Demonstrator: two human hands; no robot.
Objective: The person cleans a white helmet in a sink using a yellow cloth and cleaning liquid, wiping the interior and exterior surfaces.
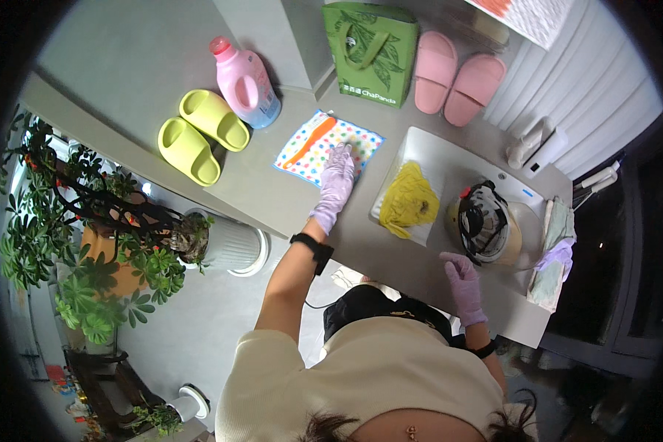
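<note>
My left hand (337,171), in a thin lilac glove, rests on a white cloth (364,145) with coloured dots and a blue edge. Its fingertips touch the fabric; whether they pinch it is hidden. An orange long-handled brush or similar tool (309,145) lies on the cloth, left of that hand. My right hand (465,287), gloved alike, hovers by the counter's front edge with loosely curled fingers and nothing visible in them. Beyond it, a white sink (398,149) holds a crumpled yellow cloth (411,196) with a dark stain and an upturned helmet (480,221) with black straps and a clear visor.
Lime slides (190,149) and a pink detergent bottle (248,83) stand at the left. A green bag (373,61) and pink slippers (456,77) line the back. Greenish cloth (550,254) with a lilac piece (555,257) drapes the right side. A potted plant (226,243) stands beside the counter (387,248).
</note>
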